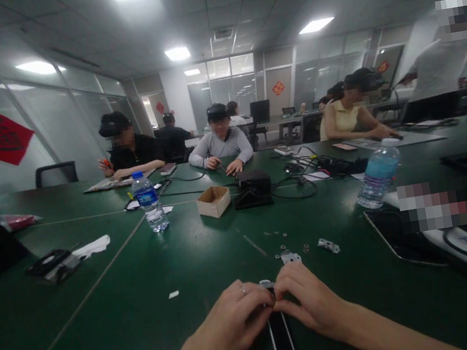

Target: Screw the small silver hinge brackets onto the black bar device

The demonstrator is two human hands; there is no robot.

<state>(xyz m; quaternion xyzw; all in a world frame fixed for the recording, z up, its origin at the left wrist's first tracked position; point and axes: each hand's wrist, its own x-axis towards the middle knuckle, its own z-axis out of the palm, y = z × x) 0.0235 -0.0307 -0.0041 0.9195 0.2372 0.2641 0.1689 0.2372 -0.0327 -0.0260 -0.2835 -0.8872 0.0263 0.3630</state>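
Observation:
A long, narrow black and silver device (282, 339) lies on the green table (148, 307), pointing away from me. My left hand (234, 320) and my right hand (309, 302) meet over its far end, with the fingers of both curled and pinched on it. Just beyond my hands lie small metal parts (290, 258), another metal piece (328, 245) and several tiny washers or screws (285, 236).
A cardboard box (213, 200), a black box (253, 186) with cables, two water bottles (149, 203) (378, 172), a tablet (398, 237) and a black object (52, 264) are on the table. Several people sit at the far side.

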